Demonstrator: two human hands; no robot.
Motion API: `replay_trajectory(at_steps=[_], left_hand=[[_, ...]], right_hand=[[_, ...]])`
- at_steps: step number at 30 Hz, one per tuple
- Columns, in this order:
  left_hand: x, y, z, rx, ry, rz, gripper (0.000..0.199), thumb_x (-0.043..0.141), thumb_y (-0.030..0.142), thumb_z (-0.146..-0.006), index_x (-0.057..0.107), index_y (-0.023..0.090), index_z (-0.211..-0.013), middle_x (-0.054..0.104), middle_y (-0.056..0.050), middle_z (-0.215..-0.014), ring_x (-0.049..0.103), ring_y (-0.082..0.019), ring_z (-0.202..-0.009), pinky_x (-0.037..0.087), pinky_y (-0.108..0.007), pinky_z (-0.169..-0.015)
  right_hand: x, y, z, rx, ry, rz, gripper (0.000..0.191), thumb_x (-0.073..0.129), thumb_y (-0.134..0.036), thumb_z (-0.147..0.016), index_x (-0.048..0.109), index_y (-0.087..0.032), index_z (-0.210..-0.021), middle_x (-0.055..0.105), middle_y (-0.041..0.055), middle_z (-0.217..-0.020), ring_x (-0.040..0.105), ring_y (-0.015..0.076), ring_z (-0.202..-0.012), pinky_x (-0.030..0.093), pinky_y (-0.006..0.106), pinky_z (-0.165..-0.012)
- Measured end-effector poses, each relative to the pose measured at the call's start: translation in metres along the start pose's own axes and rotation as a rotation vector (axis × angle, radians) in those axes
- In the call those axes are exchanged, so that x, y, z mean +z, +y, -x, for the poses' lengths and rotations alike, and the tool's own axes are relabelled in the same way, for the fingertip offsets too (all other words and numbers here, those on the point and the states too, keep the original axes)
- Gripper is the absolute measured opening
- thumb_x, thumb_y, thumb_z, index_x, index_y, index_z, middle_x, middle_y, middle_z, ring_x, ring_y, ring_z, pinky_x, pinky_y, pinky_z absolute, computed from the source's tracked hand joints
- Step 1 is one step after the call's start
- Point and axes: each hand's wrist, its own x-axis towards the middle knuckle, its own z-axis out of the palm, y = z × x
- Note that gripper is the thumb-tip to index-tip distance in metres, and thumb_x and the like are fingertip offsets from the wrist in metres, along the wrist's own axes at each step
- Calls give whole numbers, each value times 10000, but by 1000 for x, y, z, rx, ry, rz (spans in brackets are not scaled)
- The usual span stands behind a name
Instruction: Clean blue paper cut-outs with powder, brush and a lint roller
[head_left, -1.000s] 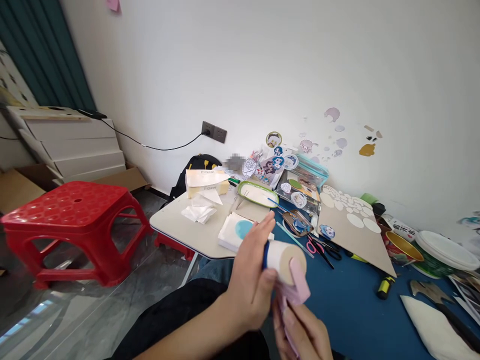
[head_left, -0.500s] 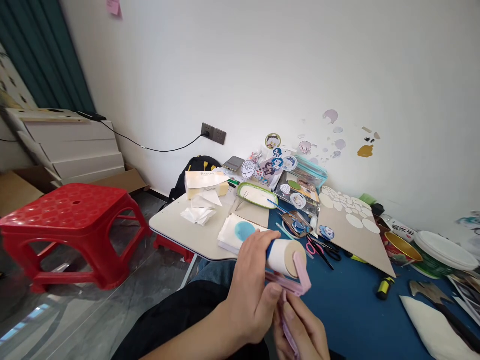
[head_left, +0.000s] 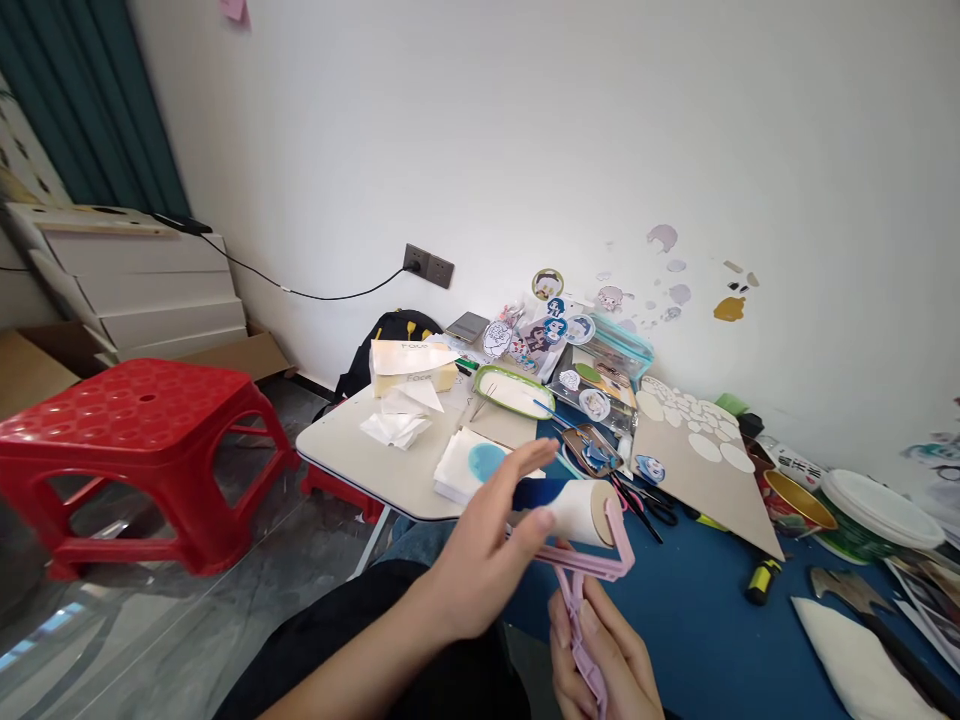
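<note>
A lint roller [head_left: 576, 510] with a pink frame and handle is raised over my lap at the table's near edge. Its roll is white with a dark blue band, and a cardboard core shows at the right end. My right hand [head_left: 616, 655] is wrapped round the pink handle from below. Beside the roll's left end is my left hand [head_left: 480, 555], fingers stretched out and thumb apart; whether it touches the roll I cannot tell. Just beyond, a stack of white sheets [head_left: 456, 470] carries a blue-green round patch.
A green-rimmed dish [head_left: 517, 390], a tissue pack [head_left: 412, 368] and crumpled tissue [head_left: 396, 428] lie on the table. Scissors [head_left: 658, 506], a yellow-and-black box cutter [head_left: 763, 580] and a hatchet-like tool [head_left: 855, 592] are to the right. A red stool [head_left: 150, 440] stands left.
My left hand has loosened from the roll, its fingers lifting and straightening. The roller has tilted and shifted slightly right, showing more of the pink handle in my right hand.
</note>
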Motion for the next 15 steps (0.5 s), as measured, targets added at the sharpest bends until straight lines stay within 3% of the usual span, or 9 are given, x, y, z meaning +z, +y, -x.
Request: replay_trajectory(at_steps=[3, 9, 12, 15], left_hand=[[-15, 1, -1, -38, 32, -8, 450, 488, 384, -918, 468, 255, -1349, 436, -65, -1465, 372, -267, -1356, 292, -425, -1117], [-18, -4, 3, -10, -3, -21, 314, 512, 308, -914, 649, 250, -1191, 678, -37, -1200, 608, -243, -1105, 452, -363, -967], [-15, -8, -2, -188, 78, 181, 306, 505, 361, -914, 734, 189, -1022, 739, -54, -1040, 650, -258, -993, 494, -377, -902], [-15, -7, -12, -471, 286, 648, 315, 544, 359, -895, 736, 110, -906, 748, -95, -954, 663, -257, -967, 513, -367, -902]], right_hand=[[-1, -4, -1, 57, -49, -68, 483, 836, -493, -596, 673, -191, -935, 577, -1, -648, 243, -23, -373, 123, 145, -392], [-6, 7, -1, 45, -243, -97, 352, 760, -462, -723, 650, -175, -894, 532, -30, -641, 245, -35, -354, 124, 145, -368], [-9, 9, -2, 51, -277, -110, 366, 749, -447, -740, 628, -178, -956, 514, -41, -637, 216, -34, -356, 115, 137, -357], [-15, 6, -5, 64, -217, -156, 387, 764, -445, -723, 584, -218, -981, 505, -59, -639, 179, -22, -365, 123, 128, -347]])
